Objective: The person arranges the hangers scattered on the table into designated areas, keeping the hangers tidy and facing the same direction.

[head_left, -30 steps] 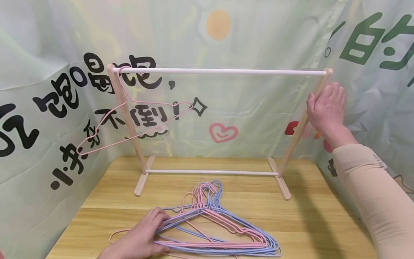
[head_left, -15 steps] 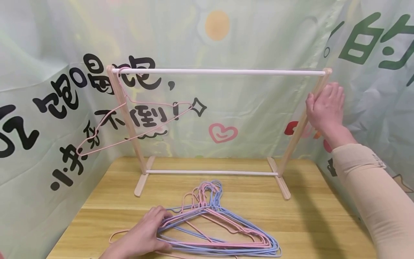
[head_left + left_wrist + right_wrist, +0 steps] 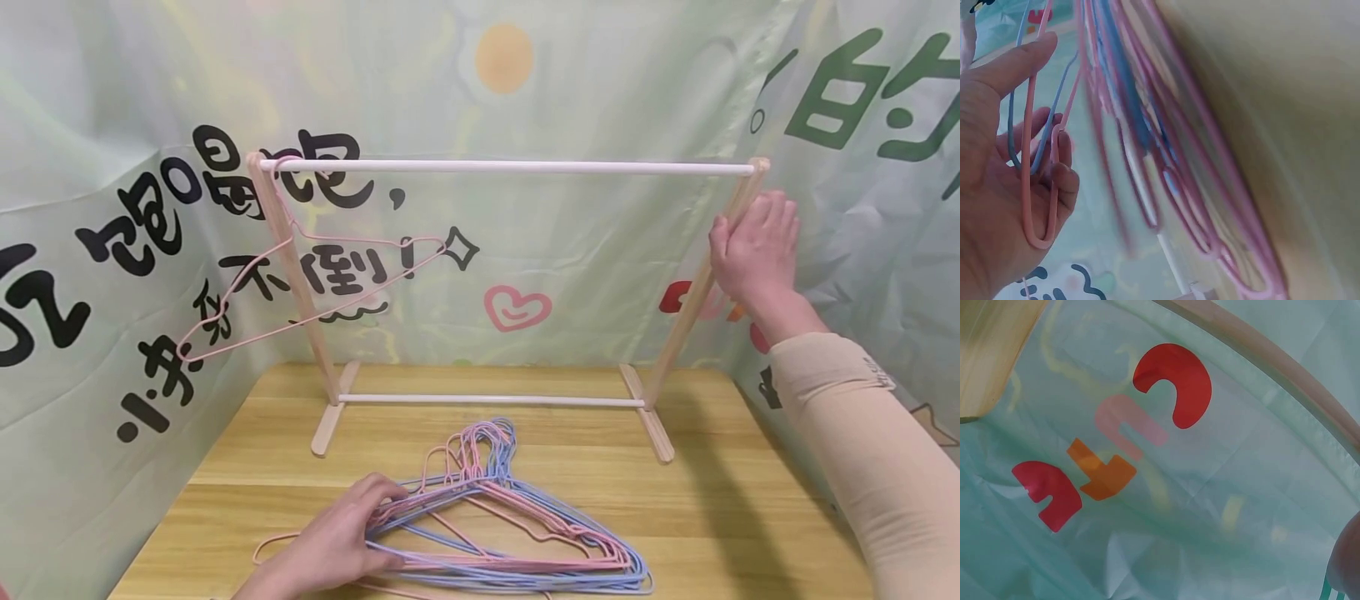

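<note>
My left hand (image 3: 333, 533) grips the left side of a stack of pink and blue wire hangers (image 3: 525, 575) lying near the table's front. In the left wrist view, curled fingers (image 3: 1066, 178) and thumb hold the rounded ends of a pink hanger (image 3: 1028, 162) and a blue hanger (image 3: 1011, 112), apart from the other hangers (image 3: 1210, 169). My right hand (image 3: 757, 246) holds the right post of a wooden clothes rack (image 3: 693, 308), thumb on one side and fingers on the other. One pink hanger (image 3: 360, 298) hangs at the left end of the rack's white top bar (image 3: 510, 167).
The rack's feet stand on a wooden table (image 3: 225, 500) behind the stack. A white lower bar (image 3: 487, 400) joins them. A pink hanger end (image 3: 272, 540) sticks out left of the left forearm. Printed cloth (image 3: 600, 100) encloses the table at the back and sides.
My left hand has shifted slightly right along the stack, and the held hanger ends have spread a little. The right hand, rack and hung hanger stay put.
</note>
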A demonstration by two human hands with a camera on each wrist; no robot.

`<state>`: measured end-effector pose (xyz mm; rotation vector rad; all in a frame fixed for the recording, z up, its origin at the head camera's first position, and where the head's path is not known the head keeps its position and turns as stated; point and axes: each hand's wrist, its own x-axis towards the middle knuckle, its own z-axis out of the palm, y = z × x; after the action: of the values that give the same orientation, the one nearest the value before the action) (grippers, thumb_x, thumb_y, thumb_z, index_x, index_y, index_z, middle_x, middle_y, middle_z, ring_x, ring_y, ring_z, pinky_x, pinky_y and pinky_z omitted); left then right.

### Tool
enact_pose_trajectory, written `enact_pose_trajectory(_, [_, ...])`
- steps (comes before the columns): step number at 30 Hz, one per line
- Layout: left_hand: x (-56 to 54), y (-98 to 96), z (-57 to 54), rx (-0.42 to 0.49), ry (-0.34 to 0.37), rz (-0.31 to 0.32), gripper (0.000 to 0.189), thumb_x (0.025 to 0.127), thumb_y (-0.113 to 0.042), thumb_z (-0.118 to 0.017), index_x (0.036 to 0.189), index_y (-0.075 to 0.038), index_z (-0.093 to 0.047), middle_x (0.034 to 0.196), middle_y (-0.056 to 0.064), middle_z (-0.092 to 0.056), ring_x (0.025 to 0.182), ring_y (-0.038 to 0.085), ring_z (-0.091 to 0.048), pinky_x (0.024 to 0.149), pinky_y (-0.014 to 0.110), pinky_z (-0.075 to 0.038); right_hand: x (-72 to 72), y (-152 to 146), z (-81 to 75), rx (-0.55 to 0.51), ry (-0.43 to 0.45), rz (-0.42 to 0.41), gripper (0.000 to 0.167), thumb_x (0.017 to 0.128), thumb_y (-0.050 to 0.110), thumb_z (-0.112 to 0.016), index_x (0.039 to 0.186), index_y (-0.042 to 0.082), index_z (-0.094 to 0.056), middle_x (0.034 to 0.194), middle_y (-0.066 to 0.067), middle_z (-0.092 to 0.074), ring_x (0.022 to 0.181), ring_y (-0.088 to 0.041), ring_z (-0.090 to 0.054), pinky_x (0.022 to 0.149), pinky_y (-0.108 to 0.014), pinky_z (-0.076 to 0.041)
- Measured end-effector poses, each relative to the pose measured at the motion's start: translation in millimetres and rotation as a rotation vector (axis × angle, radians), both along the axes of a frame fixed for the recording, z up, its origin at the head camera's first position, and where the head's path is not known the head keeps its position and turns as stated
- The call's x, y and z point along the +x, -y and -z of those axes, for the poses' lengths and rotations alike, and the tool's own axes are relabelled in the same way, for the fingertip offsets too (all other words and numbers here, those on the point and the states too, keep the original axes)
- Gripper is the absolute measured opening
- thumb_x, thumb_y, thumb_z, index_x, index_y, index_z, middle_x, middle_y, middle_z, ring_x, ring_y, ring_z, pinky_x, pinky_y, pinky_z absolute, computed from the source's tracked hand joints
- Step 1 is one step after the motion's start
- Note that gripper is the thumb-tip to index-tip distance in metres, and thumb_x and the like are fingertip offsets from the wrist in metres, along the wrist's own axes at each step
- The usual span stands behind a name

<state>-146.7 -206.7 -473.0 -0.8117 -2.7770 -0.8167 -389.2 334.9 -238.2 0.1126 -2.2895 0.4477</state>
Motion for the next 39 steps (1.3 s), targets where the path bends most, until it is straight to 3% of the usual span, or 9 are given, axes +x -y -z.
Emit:
enact_pose_trajectory(4, [-1.5, -2.6, -5.6, 0.0, -0.122, 0.029, 0.067, 0.063, -0.023, -0.096, 0.125, -0.02, -0.069, 0.125, -0.015, -0.059, 0.11, 0.01, -0.06, 0.085, 0.033, -0.056, 0.8, -0.1, 0.8, -0.001, 0.0, 0.002, 0.046, 0.103, 0.031, -0.037, 0.123, -0.011, -0.036, 0.12, -0.031, -0.035, 0.112, -0.049, -0.033, 0.094, -0.06, -0.028])
enact_pose_trajectory(13, [-6.0, 2.2, -26.2, -0.001, -0.331, 0.097, 0.076, 0.052, -0.013, -0.101, 0.122, -0.015, -0.07, 0.121, -0.006, -0.062, 0.105, 0.015, -0.062, 0.084, 0.034, -0.058, 1.8, 0.2, -0.5, 0.0, -0.003, -0.001, 0.046, 0.103, 0.031, -0.036, 0.123, -0.01, -0.036, 0.121, -0.031, -0.035, 0.112, -0.048, -0.034, 0.093, -0.06, -0.029])
enact_pose_trajectory(18, [-9.4, 10.0, -37.4, -0.076, -0.407, 0.017, 0.078, 0.051, -0.018, -0.102, 0.121, -0.01, -0.07, 0.121, -0.002, -0.063, 0.106, 0.018, -0.065, 0.083, 0.04, -0.059, 0.9, 0.7, -2.3, -0.001, 0.0, 0.004, 0.046, 0.103, 0.031, -0.037, 0.123, -0.01, -0.036, 0.121, -0.031, -0.036, 0.112, -0.048, -0.034, 0.093, -0.059, -0.029])
enact_pose_trajectory(23, [-11.6, 19.5, -49.5, -0.156, -0.421, -0.072, 0.082, 0.053, -0.024, -0.103, 0.126, -0.009, -0.069, 0.123, 0.0, -0.065, 0.108, 0.02, -0.064, 0.086, 0.044, -0.059, 1.1, 1.0, -2.0, -0.001, 0.002, 0.004, 0.045, 0.103, 0.031, -0.037, 0.123, -0.01, -0.036, 0.12, -0.03, -0.036, 0.112, -0.048, -0.034, 0.094, -0.059, -0.029])
enact_pose_trajectory(26, [-12.4, 24.9, -54.3, -0.178, -0.442, -0.083, 0.082, 0.055, -0.026, -0.103, 0.127, -0.008, -0.068, 0.124, 0.0, -0.065, 0.106, 0.019, -0.063, 0.085, 0.043, -0.059, 1.5, 0.5, -1.1, 0.0, -0.003, 0.002, 0.045, 0.103, 0.031, -0.037, 0.121, -0.01, -0.036, 0.12, -0.03, -0.036, 0.111, -0.048, -0.034, 0.094, -0.059, -0.029])
enact_pose_trajectory(33, [-10.9, 39.8, -62.5, -0.192, -0.569, -0.108, 0.081, 0.053, -0.02, -0.102, 0.124, -0.003, -0.068, 0.121, 0.007, -0.067, 0.106, 0.026, -0.063, 0.083, 0.044, -0.059, 0.8, -0.3, -1.7, 0.027, -0.002, 0.027, 0.044, 0.103, 0.031, -0.038, 0.115, -0.011, -0.038, 0.119, -0.032, -0.037, 0.109, -0.049, -0.033, 0.093, -0.059, -0.028])
enact_pose_trajectory(39, [-7.8, 49.9, -71.4, -0.2, -0.613, -0.127, 0.081, 0.053, -0.018, -0.101, 0.124, -0.002, -0.068, 0.12, 0.009, -0.067, 0.104, 0.028, -0.063, 0.082, 0.045, -0.058, 3.1, 0.1, -3.6, 0.043, 0.013, 0.043, 0.044, 0.103, 0.031, -0.038, 0.112, -0.012, -0.038, 0.118, -0.033, -0.037, 0.108, -0.05, -0.033, 0.093, -0.06, -0.028])
